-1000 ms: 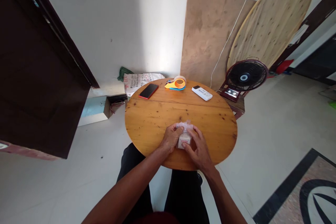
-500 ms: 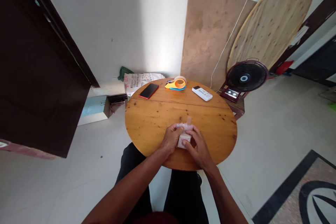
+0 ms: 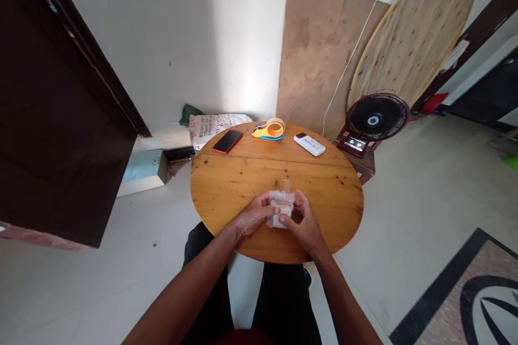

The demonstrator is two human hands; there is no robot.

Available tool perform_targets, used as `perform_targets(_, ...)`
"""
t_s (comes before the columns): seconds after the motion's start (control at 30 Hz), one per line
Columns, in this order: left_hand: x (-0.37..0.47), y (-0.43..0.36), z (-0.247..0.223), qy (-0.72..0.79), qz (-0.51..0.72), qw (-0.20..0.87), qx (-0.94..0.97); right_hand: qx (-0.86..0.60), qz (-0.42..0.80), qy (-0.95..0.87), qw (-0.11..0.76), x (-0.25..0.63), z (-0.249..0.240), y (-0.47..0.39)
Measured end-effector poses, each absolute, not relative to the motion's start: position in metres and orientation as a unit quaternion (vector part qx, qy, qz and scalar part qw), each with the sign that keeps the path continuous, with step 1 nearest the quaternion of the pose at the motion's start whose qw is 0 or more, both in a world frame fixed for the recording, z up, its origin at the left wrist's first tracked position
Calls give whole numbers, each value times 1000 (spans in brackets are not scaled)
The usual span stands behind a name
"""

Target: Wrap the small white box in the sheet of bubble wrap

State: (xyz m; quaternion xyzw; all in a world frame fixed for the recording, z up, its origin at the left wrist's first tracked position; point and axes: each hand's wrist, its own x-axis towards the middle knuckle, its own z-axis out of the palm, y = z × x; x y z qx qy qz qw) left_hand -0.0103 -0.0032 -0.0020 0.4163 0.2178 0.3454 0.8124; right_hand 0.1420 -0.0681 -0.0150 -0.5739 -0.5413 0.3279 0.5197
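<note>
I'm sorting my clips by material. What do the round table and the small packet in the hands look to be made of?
Round table: wood, seemingly varnished; grain, dark knots and a board seam show, with a soft sheen. Small packet: probably thin pale plastic film, crinkled and slightly see-through, held by left hand and right hand.

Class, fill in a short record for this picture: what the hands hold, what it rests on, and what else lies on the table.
hands: left hand and right hand both grip a small wrapped packet
surface: round wooden table
far edge: red phone, orange tape dispenser, white remote
beside table: black fan
</note>
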Motion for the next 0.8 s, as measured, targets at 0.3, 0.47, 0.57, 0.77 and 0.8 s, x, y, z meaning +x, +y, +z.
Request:
perform_targets(0.3,-15,-3,-9,239,333,766,495,-579,353,-580,451,153,0,-67)
perform_targets(0.47,-17,-4,-4,259,336,730,536,-591,330,-582,450,151,-6,-67)
perform_targets(0.57,-15,-2,-4,266,339,730,530,-594,292,-597,453,149,-7,-65)
perform_targets(0.77,-8,4,-7,277,354,718,531,-591,257,-622,444,149,-8,-59)
perform_targets(0.8,-7,4,-8,284,353,714,534,-590,255,-624,444,149,-8,-59)
